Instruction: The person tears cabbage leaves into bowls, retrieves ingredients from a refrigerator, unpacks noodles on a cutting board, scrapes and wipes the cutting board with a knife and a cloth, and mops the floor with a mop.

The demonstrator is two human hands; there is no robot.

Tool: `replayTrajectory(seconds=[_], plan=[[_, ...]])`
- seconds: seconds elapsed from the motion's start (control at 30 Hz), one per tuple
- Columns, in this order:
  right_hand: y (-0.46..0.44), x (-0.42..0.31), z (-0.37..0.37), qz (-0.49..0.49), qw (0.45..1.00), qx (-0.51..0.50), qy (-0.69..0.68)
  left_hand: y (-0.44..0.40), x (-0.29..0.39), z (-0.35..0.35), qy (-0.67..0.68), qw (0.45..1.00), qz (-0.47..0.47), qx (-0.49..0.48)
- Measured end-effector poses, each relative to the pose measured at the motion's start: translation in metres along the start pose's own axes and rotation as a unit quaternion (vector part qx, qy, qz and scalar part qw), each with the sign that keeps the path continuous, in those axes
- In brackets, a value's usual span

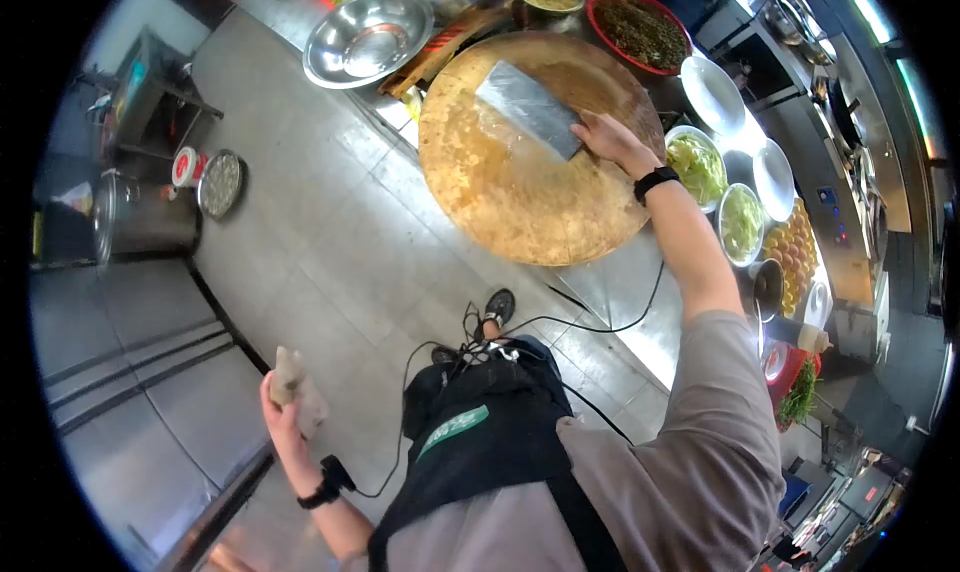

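Observation:
My right hand is closed at the near-right end of a broad cleaver. The cleaver's wide blade lies flat, or nearly so, on a thick round wooden chopping board. Wet pale patches mark the wood near the blade. Off to the lower left, well away from the board, my left hand is raised with its fingers wrapped around a pale, crumpled, partly see-through item, perhaps a cloth or plastic bag. Its exact kind is unclear.
A steel bowl sits left of the board, and a red basin of dark chopped food behind it. Bowls of shredded greens and a tray of eggs line the right. A black cable crosses near my waist.

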State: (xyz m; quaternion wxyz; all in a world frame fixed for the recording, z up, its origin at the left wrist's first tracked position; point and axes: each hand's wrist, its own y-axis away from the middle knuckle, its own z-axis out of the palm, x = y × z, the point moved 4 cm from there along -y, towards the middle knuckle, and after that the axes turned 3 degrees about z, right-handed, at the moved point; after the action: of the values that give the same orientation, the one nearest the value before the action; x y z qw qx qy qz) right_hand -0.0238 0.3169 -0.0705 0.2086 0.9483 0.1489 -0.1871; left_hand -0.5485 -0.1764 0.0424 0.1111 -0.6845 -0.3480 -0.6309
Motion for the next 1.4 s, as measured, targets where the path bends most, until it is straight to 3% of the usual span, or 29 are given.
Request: replayTrajectory(seconds=[0.07, 0.13, 0.17, 0.23, 0.27, 0.33, 0.5, 0.57, 0.73, 0.8, 0.87, 0.97, 1.13, 1.2, 1.27, 1.33, 1.4], plan=[[0.005, 0.004, 0.005, -0.022, 0.997, 0.044, 0.053, -0.007, 0.006, 0.005, 0.011, 0.999, 0.013, -0.041], [0.020, 0.013, 0.000, 0.004, 0.985, 0.167, -0.053, -0.009, 0.022, 0.013, 0.004, 0.999, 0.005, -0.045], [0.026, 0.017, -0.003, 0.005, 0.984, 0.169, -0.055, -0.009, 0.028, 0.016, -0.002, 0.999, -0.007, -0.047], [0.048, 0.043, -0.021, 0.134, 0.959, 0.244, -0.057, -0.011, 0.025, 0.009, -0.003, 0.998, 0.004, -0.057], [0.047, 0.075, -0.014, 0.118, 0.944, 0.303, -0.054, -0.013, 0.023, 0.006, -0.004, 0.998, 0.014, -0.067], [0.063, 0.108, -0.007, 0.148, 0.951, 0.272, -0.030, -0.014, 0.020, -0.001, -0.015, 0.998, 0.014, -0.055], [0.100, 0.113, 0.019, 0.231, 0.934, 0.263, -0.078, -0.006, 0.005, -0.023, 0.009, 0.999, -0.004, -0.041], [0.107, 0.113, 0.028, 0.265, 0.931, 0.211, -0.136, -0.008, -0.005, -0.030, 0.001, 0.999, 0.007, -0.041], [0.117, 0.079, 0.041, 0.223, 0.950, 0.219, -0.022, -0.002, -0.015, -0.035, 0.042, 0.997, -0.026, -0.056], [0.114, 0.050, 0.055, 0.205, 0.956, 0.208, 0.007, -0.001, -0.023, -0.043, 0.058, 0.996, -0.032, -0.062], [0.108, 0.013, 0.074, 0.227, 0.958, 0.166, -0.052, -0.001, -0.038, -0.058, 0.067, 0.995, -0.018, -0.076], [0.095, -0.053, 0.091, 0.177, 0.968, 0.156, -0.088, 0.004, -0.042, -0.079, 0.066, 0.996, -0.005, -0.065], [0.090, -0.151, 0.125, 0.173, 0.969, 0.148, -0.098, 0.022, -0.047, -0.116, 0.094, 0.993, 0.017, -0.066], [0.083, -0.199, 0.150, 0.139, 0.981, 0.117, -0.069, 0.029, -0.046, -0.129, 0.092, 0.993, 0.028, -0.066], [0.060, -0.248, 0.198, -0.015, 0.995, 0.054, 0.086, 0.033, -0.050, -0.137, 0.098, 0.994, 0.019, -0.051], [0.099, -0.328, 0.170, 0.019, 0.997, 0.072, -0.014, 0.041, -0.039, -0.140, 0.087, 0.995, 0.031, -0.041], [0.101, -0.355, 0.151, 0.003, 0.995, 0.102, -0.013, 0.051, -0.027, -0.145, 0.076, 0.996, 0.035, -0.022]])
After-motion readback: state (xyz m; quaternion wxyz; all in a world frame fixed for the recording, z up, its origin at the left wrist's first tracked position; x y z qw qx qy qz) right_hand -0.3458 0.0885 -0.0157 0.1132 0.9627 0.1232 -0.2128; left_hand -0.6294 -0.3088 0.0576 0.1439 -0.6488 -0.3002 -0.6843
